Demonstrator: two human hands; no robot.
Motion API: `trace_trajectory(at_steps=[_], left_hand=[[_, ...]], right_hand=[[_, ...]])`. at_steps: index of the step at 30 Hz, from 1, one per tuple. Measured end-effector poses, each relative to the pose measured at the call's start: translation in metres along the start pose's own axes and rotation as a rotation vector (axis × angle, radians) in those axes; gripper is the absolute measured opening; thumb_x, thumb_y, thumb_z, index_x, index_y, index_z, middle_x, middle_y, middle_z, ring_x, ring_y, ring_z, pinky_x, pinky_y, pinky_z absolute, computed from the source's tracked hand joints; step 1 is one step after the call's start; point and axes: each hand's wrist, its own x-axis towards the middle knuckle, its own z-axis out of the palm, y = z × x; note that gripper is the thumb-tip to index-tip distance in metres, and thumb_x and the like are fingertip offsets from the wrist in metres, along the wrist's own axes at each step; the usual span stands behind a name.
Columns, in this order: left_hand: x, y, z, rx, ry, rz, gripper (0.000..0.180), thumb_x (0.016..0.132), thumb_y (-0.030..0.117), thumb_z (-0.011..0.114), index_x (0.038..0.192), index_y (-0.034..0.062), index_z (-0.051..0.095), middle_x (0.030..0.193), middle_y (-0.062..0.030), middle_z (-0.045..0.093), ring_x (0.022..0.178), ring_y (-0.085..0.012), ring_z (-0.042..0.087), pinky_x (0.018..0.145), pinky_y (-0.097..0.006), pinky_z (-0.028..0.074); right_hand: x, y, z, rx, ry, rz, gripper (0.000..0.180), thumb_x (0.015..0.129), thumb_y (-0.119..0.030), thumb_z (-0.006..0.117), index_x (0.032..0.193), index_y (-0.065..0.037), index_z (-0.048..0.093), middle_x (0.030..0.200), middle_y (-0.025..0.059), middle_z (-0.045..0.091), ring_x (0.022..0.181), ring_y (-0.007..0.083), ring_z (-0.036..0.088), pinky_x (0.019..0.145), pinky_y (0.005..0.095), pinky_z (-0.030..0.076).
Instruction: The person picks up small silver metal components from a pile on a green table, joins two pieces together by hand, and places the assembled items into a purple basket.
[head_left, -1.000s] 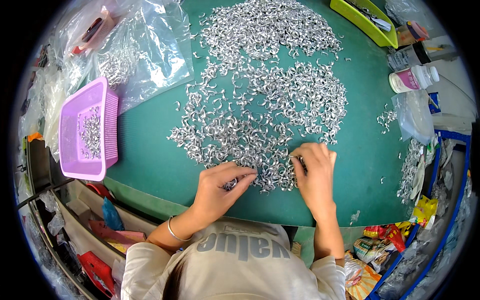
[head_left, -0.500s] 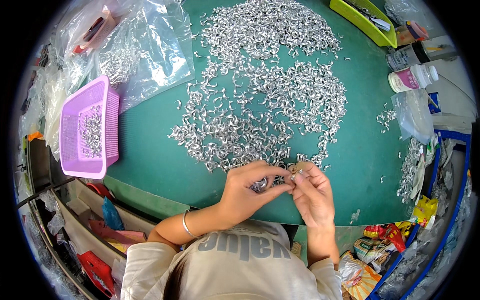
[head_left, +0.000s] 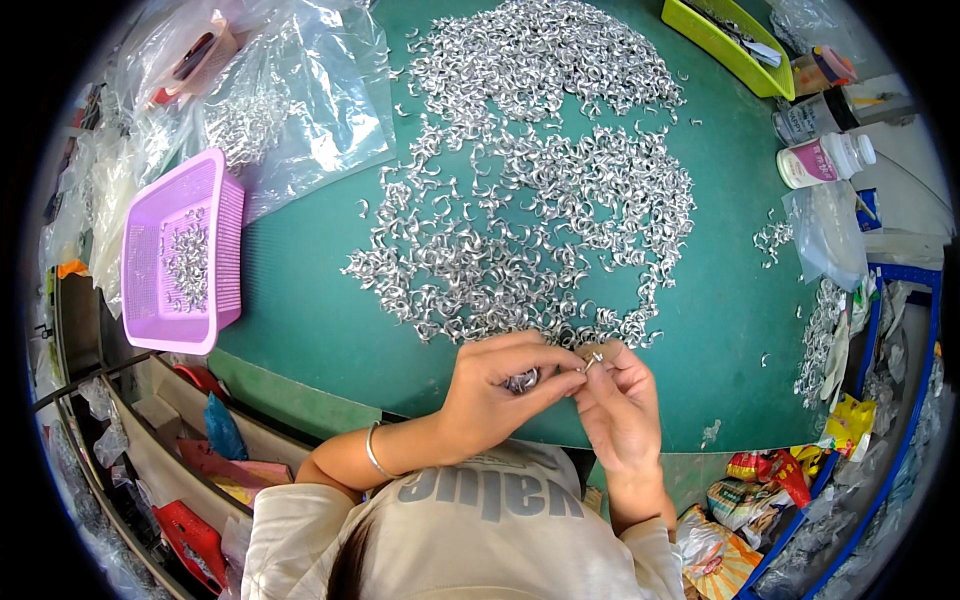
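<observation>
Close to the table's front edge, my two hands meet at the fingertips. My left hand (head_left: 497,384) is curled around several small silver curved metal pieces (head_left: 522,381), and its thumb and forefinger reach to the right hand. Between the thumb and fingers of my right hand (head_left: 622,405) is a small shiny metal piece (head_left: 594,360), too small to make out fully. Just beyond my fingers spreads a large heap of the same curved metal pieces (head_left: 470,290) on the green tabletop (head_left: 300,300).
At left stands a purple basket (head_left: 231,260) holding some metal pieces, with clear plastic bags (head_left: 330,110) behind it. A lime-green tray (head_left: 715,45), a white bottle (head_left: 815,163) and a smaller pile of pieces (head_left: 822,335) line the right side. Snack packets (head_left: 720,550) lie below right.
Both hands have shifted slightly, still together at the fingertips. The small piece in the right hand is turned differently and stands out more. The heap looks the same.
</observation>
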Motion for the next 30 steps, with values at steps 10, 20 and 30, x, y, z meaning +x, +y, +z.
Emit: trace_trajectory(at_steps=[10, 20, 30], left_hand=[[-0.003, 0.016, -0.065, 0.225, 0.452, -0.017, 0.008, 0.073, -0.005, 0.061, 0.079, -0.0019, 0.065, 0.074, -0.0061, 0.062, 0.062, -0.0088, 0.053, 0.055, -0.021, 0.042], [-0.006, 0.021, -0.053, 0.037, -0.031, -0.096, 0.007, 0.072, 0.002, 0.067, 0.079, -0.0002, 0.065, 0.066, -0.0061, 0.059, 0.057, -0.0111, 0.053, 0.051, -0.023, 0.040], [-0.007, 0.020, -0.035, 0.079, -0.085, 0.092, 0.013, 0.068, 0.000, 0.069, 0.081, 0.0017, 0.066, 0.067, -0.0070, 0.060, 0.055, -0.0155, 0.056, 0.047, -0.025, 0.041]], right_hand=[[0.018, -0.014, -0.020, -0.829, 0.267, -0.431, 0.012, 0.076, 0.005, 0.060, 0.088, 0.000, 0.060, 0.083, 0.0027, 0.061, 0.070, 0.0090, 0.047, 0.065, 0.0226, 0.040], [0.005, -0.011, 0.025, -0.510, -0.075, -0.150, 0.023, 0.081, 0.004, 0.055, 0.104, 0.005, 0.056, 0.090, 0.0073, 0.061, 0.080, 0.0093, 0.052, 0.073, 0.0231, 0.043], [0.002, -0.003, 0.019, -0.136, -0.144, -0.039, 0.015, 0.080, 0.005, 0.057, 0.094, 0.004, 0.057, 0.091, 0.0091, 0.061, 0.083, 0.0135, 0.057, 0.074, 0.0253, 0.046]])
